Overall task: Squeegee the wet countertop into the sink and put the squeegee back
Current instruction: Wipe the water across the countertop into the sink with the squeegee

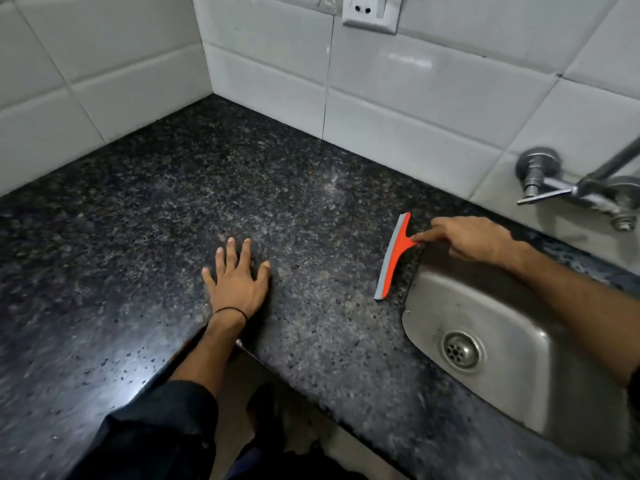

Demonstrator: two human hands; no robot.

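Your right hand (474,242) pinched the squeegee (393,256) handle just beside the sink (485,327) rim; your left hand (237,277) lay flat and empty, farther from it. That light pinch could have slipped, dropping it into the basin.

Squeegee (393,256): orange body with grey blade, no brand or lettering legible.
Wall socket (371,11): white plate, no marking readable.
Tap (568,185): bare metal, no stamp or label discernible.
Sink (429,306): steel wall, no maker's mark visible.
Countertop (173,188): speckled dark stone, no sign or number.
Wall tiles (433,81): plain white, unlettered.
Finding: no readable text anywhere in view.
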